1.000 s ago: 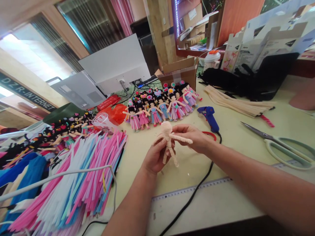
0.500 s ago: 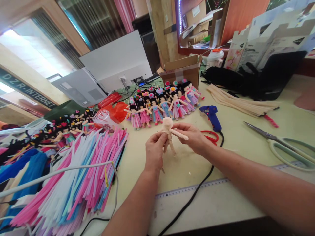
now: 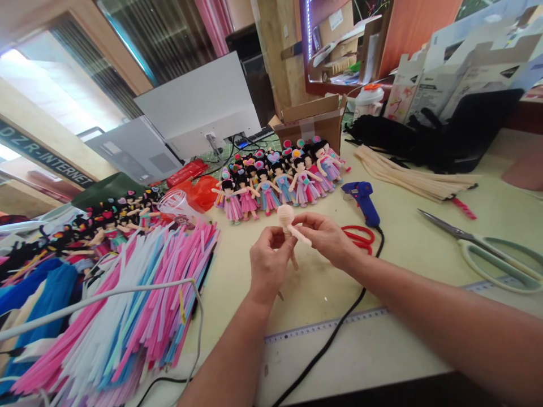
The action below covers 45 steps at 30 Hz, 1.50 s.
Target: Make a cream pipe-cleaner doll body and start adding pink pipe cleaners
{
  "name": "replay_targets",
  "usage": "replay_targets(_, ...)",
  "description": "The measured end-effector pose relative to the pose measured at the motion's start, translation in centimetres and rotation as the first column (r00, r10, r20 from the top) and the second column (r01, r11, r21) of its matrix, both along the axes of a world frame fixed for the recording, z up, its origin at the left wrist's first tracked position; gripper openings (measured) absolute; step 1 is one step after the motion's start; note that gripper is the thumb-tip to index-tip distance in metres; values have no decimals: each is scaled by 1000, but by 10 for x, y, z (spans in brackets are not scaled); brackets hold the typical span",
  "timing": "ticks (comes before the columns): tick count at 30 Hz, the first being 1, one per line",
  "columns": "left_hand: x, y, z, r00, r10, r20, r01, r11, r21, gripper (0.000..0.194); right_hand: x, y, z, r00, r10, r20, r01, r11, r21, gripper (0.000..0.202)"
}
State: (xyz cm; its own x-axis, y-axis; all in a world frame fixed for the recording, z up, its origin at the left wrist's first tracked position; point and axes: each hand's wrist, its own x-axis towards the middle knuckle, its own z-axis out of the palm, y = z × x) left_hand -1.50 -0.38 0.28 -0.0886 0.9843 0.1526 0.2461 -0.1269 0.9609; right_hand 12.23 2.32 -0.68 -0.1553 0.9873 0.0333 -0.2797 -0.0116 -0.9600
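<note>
A small beige doll figure (image 3: 285, 216) with a round head and thin limbs is upright over the table. My left hand (image 3: 271, 260) is closed around its body, hiding most of the torso. My right hand (image 3: 324, 236) pinches it just below the head, beside the arm that slants down to the right. One leg shows beneath my left fingers. Beyond my hands stand finished dolls (image 3: 267, 189) with black hair and pink, blue and purple skirts.
Pink, white and blue pipe cleaners (image 3: 139, 299) lie at left. A blue glue gun (image 3: 363, 202), red-handled tool (image 3: 360, 237), scissors (image 3: 487, 249) and beige strips (image 3: 411, 175) are at right. A ruler (image 3: 331, 325) and black cable (image 3: 335, 339) lie near the front.
My left fingers have moved up over the doll's torso, and my right hand has shifted slightly left. The doll's arm now points more steeply down.
</note>
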Motion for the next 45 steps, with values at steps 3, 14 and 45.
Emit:
replay_targets(3, 0, 1, 0, 1000, 25, 2, -25, 1000, -4, 24, 0, 0, -3, 998, -3, 67, -1, 998, 64, 29)
replay_targets(14, 0, 4, 3, 930, -59, 362, 104, 989, -104, 40, 4, -4, 5, 978, -9, 208, -28, 984, 176, 26)
replay_targets(45, 4, 5, 3, 832, -146, 536, 253, 959, -131, 41, 8, -2, 8, 978, -87, 189, 63, 989, 130, 26)
